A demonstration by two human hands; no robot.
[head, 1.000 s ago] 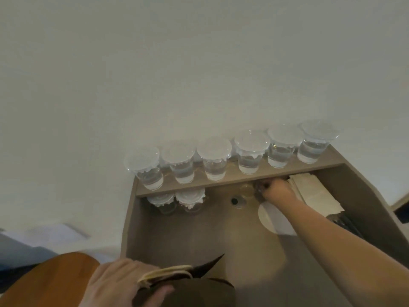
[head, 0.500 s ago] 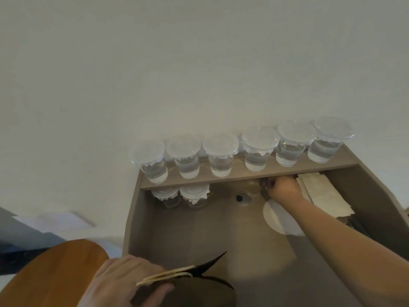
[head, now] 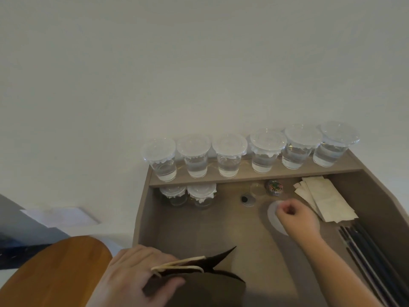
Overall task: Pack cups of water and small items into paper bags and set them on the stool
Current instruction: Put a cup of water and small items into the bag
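Note:
My left hand (head: 137,278) grips the top edge and cream handles of a dark brown paper bag (head: 205,284) at the near edge of the grey-brown counter (head: 199,231). My right hand (head: 295,216) hovers over the counter with fingers pinched together; anything between them is too blurred to see. Just beyond it sits a small clear jar of colourful items (head: 274,188). Several lidded cups of water (head: 229,158) line the raised shelf, and two more (head: 191,196) stand under it. The round wooden stool (head: 55,273) is at the lower left.
A stack of flat cream paper pieces (head: 325,200) lies at the right, with dark straws (head: 371,258) beside it. A white disc (head: 273,214) lies under my right hand. A small clear lid with a black spot (head: 246,199) rests near the jar. A wall rises behind.
My right hand has drawn back from the small jar under the shelf toward me, its fingers now pinched. The jar is uncovered to view. My left hand still holds the bag.

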